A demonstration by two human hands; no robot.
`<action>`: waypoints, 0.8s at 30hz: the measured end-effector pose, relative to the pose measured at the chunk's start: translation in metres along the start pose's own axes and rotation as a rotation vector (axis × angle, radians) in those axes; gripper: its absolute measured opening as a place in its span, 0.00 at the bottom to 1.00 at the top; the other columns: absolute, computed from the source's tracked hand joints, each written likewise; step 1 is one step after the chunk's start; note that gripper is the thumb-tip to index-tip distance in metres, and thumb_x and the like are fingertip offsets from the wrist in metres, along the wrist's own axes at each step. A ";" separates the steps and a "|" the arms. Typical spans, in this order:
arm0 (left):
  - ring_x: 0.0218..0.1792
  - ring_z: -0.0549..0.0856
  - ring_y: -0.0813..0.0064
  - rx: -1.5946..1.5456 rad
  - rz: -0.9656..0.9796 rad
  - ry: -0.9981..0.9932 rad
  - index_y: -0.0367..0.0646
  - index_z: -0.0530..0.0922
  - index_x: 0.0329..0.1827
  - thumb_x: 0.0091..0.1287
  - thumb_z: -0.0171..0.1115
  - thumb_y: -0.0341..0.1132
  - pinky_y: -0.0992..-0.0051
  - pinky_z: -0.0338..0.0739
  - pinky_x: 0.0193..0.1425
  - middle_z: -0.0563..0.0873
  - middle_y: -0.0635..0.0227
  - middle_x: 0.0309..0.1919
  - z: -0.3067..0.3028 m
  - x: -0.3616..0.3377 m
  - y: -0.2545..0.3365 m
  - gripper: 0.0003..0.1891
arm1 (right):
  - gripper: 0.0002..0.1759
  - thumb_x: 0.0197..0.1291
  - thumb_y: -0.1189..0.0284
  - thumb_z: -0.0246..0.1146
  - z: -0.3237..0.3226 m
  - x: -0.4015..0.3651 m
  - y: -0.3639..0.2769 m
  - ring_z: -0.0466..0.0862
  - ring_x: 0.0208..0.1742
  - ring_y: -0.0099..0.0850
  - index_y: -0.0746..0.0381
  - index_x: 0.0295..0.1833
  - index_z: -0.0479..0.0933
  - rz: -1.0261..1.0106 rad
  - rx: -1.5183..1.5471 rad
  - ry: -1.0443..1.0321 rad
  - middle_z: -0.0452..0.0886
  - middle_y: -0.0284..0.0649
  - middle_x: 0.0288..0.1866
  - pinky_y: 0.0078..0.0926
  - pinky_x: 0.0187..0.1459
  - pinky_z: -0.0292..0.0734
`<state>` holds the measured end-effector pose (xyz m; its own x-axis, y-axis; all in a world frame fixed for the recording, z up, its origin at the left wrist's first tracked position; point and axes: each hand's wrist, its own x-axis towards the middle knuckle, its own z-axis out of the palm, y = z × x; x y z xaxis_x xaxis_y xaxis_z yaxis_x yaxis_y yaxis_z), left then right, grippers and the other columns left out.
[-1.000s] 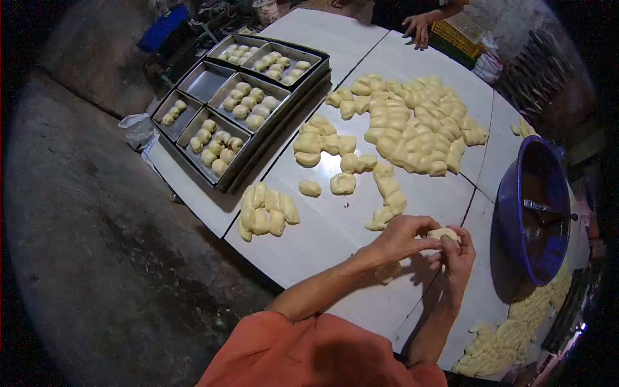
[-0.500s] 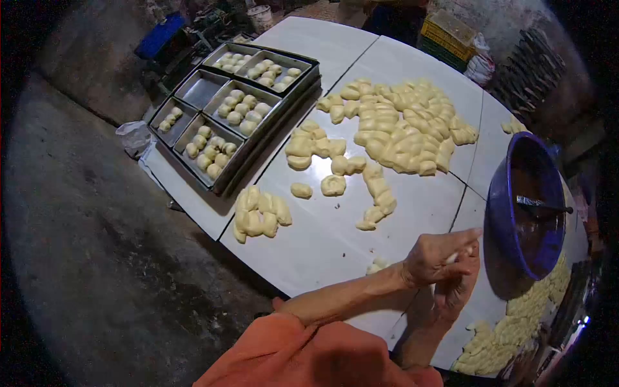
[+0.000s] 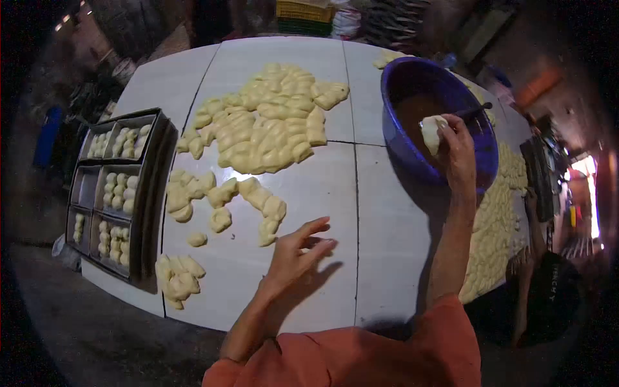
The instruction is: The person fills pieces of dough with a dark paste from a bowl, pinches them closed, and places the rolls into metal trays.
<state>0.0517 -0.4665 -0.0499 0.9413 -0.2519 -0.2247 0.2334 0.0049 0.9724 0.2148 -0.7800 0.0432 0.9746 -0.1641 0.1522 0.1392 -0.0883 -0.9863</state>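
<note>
My right hand pinches a flattened piece of pale dough above the purple basin. Brown filling lies inside the basin, partly hidden behind the dough and hand. A dark-handled tool leans across the basin's right side. My left hand hovers over the white table, thumb and fingers apart, nothing held. Close to it, on its far left side, lies a short strip of dough pieces. A large cluster of dough pieces spreads across the table farther back.
At the left edge stands a stack of dark metal trays with dough balls in several compartments. A small dough cluster sits near it. More dough pieces cover the right side, where another person in a dark shirt is.
My hands have parted: the right has moved to above the basin with the dough piece, and the left has opened over the table. The camera view has turned to the right.
</note>
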 end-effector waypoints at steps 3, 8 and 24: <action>0.53 0.88 0.68 0.025 -0.015 0.118 0.37 0.77 0.69 0.73 0.66 0.32 0.71 0.84 0.54 0.86 0.56 0.59 -0.017 -0.012 -0.011 0.23 | 0.11 0.71 0.65 0.62 -0.031 0.052 0.033 0.82 0.43 0.26 0.61 0.51 0.80 0.160 -0.470 -0.169 0.84 0.35 0.42 0.27 0.47 0.77; 0.53 0.88 0.70 0.009 -0.097 0.160 0.37 0.77 0.68 0.72 0.67 0.33 0.71 0.83 0.55 0.87 0.57 0.56 -0.021 -0.020 -0.003 0.23 | 0.14 0.69 0.67 0.65 -0.066 0.106 0.129 0.80 0.46 0.24 0.64 0.54 0.80 0.215 -0.906 -0.581 0.83 0.33 0.44 0.26 0.49 0.77; 0.59 0.83 0.71 -0.184 -0.026 -0.066 0.34 0.75 0.70 0.76 0.63 0.36 0.69 0.79 0.64 0.85 0.57 0.59 0.012 0.011 0.002 0.23 | 0.10 0.73 0.65 0.64 0.005 -0.005 0.021 0.82 0.43 0.22 0.60 0.50 0.79 0.244 0.381 -0.091 0.80 0.32 0.42 0.24 0.44 0.80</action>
<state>0.0600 -0.4811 -0.0493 0.9177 -0.3172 -0.2390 0.3038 0.1728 0.9369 0.2135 -0.7766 0.0215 0.9960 -0.0465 -0.0769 -0.0586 0.3124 -0.9481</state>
